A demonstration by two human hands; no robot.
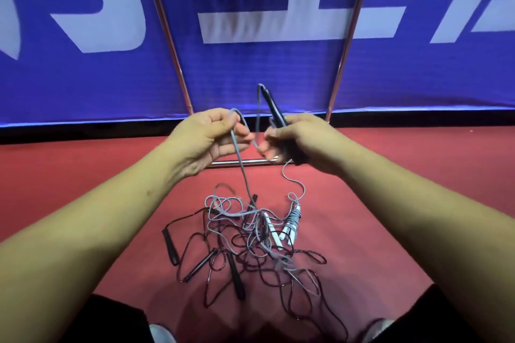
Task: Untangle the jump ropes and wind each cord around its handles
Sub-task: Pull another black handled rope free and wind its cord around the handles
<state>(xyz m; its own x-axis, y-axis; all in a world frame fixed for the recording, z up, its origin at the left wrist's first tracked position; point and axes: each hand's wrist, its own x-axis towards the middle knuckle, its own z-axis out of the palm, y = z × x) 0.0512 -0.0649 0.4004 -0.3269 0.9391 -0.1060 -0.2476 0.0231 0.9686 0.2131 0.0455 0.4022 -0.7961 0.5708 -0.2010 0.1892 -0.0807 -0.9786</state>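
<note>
grey thin jump-rope cord (240,164) runs from the tangled pile of black and grey ropes (250,245) on the red floor (390,217) up to the left hand (206,139), which pinches a loop of it. right hand (301,139) grips a slim black handle (274,108), long axis near upright, tip pointing up and away.

Nothing clear to read. Just big white shapes (267,22) on the blue banner (83,83), like bits of huge letters, cut off at the top edge and too broken up to tell as any word.
</note>
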